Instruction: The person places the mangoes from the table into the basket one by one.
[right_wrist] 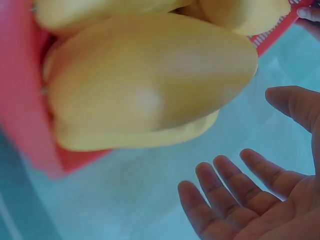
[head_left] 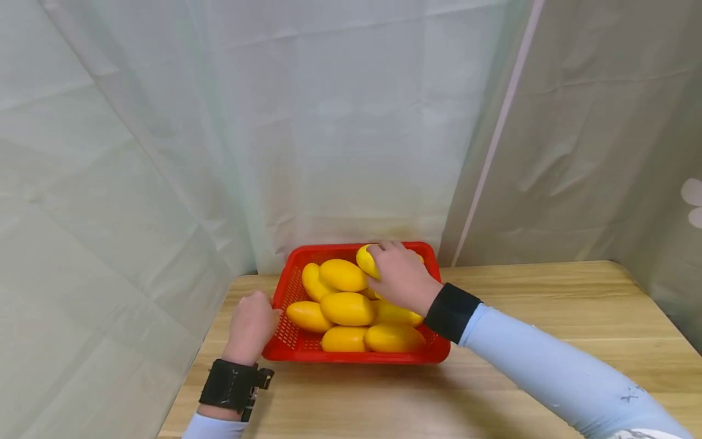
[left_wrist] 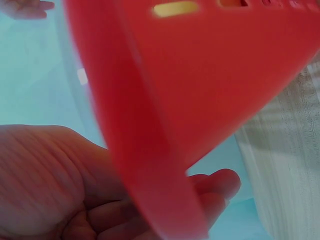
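A red plastic basket (head_left: 356, 358) with slotted walls stands on the table, heaped with several yellow mangoes (head_left: 347, 309). My left hand (head_left: 252, 323) grips its left side; in the left wrist view the fingers (left_wrist: 225, 184) curl round the red rim (left_wrist: 120, 110). Over the basket's back right part is my right hand (head_left: 403, 274), above a mango (head_left: 366, 259) that it partly hides. The right wrist view shows that hand (right_wrist: 270, 200) with fingers spread and the palm facing a large mango (right_wrist: 150, 75), a gap between them.
The wooden table (head_left: 548, 305) extends to the right of the basket and in front of it. A pale hanging curtain (head_left: 351, 122) rises close behind the basket, with more sheeting at the left and right.
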`<state>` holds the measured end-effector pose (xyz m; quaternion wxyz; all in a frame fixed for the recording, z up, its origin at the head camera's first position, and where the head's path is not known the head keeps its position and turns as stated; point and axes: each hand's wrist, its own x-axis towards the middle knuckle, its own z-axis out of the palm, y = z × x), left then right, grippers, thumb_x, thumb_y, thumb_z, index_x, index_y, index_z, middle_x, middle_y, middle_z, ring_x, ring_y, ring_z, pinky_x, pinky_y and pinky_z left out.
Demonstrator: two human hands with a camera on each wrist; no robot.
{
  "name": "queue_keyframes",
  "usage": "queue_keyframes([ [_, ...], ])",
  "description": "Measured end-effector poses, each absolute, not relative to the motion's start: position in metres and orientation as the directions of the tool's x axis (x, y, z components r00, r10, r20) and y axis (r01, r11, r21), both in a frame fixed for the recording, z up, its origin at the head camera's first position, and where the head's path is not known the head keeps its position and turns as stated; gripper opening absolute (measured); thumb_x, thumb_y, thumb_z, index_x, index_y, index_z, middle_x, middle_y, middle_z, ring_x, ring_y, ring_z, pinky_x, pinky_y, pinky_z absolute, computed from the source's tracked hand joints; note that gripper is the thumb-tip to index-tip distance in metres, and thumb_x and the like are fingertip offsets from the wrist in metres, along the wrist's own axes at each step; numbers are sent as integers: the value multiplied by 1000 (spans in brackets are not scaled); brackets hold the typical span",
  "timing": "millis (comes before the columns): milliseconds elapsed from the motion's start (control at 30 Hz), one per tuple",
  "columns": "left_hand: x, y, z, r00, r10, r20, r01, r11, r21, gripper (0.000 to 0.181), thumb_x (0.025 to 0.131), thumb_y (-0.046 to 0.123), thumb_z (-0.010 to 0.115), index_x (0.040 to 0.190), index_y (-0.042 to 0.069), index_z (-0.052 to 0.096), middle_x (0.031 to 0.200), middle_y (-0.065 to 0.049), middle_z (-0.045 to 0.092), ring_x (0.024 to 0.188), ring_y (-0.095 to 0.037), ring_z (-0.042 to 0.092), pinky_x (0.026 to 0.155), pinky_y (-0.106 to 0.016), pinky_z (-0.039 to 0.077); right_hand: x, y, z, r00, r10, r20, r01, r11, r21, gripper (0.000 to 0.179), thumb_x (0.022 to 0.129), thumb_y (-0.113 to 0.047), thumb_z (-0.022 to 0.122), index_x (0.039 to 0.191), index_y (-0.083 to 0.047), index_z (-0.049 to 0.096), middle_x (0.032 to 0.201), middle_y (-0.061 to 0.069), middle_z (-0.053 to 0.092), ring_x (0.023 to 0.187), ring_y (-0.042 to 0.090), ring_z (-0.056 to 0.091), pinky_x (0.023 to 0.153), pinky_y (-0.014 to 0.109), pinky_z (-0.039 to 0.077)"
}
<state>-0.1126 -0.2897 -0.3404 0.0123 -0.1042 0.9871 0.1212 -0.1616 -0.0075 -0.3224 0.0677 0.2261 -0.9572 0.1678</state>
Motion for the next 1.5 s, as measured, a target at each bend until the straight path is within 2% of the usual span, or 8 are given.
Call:
queue_keyframes([
  [267, -114, -291, -340, -978, -205, -45, -210, 951, 229, 22, 82, 15, 68, 89, -5, 65, 67, -11, 57, 56, -22, 52, 46, -26, 40, -155, 27, -326, -874, -404, 270, -462, 862, -208, 59, 77, -40, 71, 124, -9, 55, 120, 9, 60, 109, 29, 53, 89, 47, 49],
  [833, -114, -289, -338, -975, -212, -60, -220, 944, 245, 22, 83, 16, 67, 90, -5, 66, 66, -11, 57, 56, -21, 52, 45, -25, 40, -118, 120, -329, -949, -253, 185, -300, 906, -299, 72, 75, -36, 75, 132, -4, 45, 129, 22, 50, 115, 43, 47, 90, 63, 43],
  [1000, -114, -290, -338, -974, -215, -73, -227, 942, 248, 23, 83, 16, 68, 91, -5, 66, 67, -12, 57, 56, -21, 52, 45, -24, 41, -101, 150, -337, -969, -220, 114, -246, 912, -329, 78, 77, -40, 73, 135, 0, 41, 131, 27, 46, 115, 45, 47, 90, 60, 43],
  [1100, -114, -291, -338, -973, -217, -81, -231, 940, 252, 23, 83, 16, 68, 92, -5, 66, 68, -12, 58, 56, -21, 53, 45, -24, 41, -89, 164, -341, -978, -199, 56, -206, 923, -324, 84, 76, -49, 70, 136, 0, 40, 131, 30, 45, 113, 47, 48, 86, 62, 45],
  [1267, -113, -292, -339, -973, -217, -75, -229, 941, 249, 23, 83, 16, 68, 92, -5, 66, 68, -12, 58, 56, -21, 52, 45, -24, 42, -74, 185, -349, -986, -165, -28, -149, 941, -305, 97, 69, -64, 68, 135, 1, 41, 129, 32, 46, 109, 52, 48, 77, 63, 46],
  [1500, -112, -293, -337, -971, -224, -89, -239, 937, 253, 22, 84, 16, 67, 91, -5, 66, 68, -12, 57, 55, -21, 52, 44, -24, 41, -60, 214, -361, -980, -115, -165, -67, 960, -271, 106, 59, -68, 72, 131, 4, 44, 120, 36, 49, 98, 54, 50, 68, 59, 46],
])
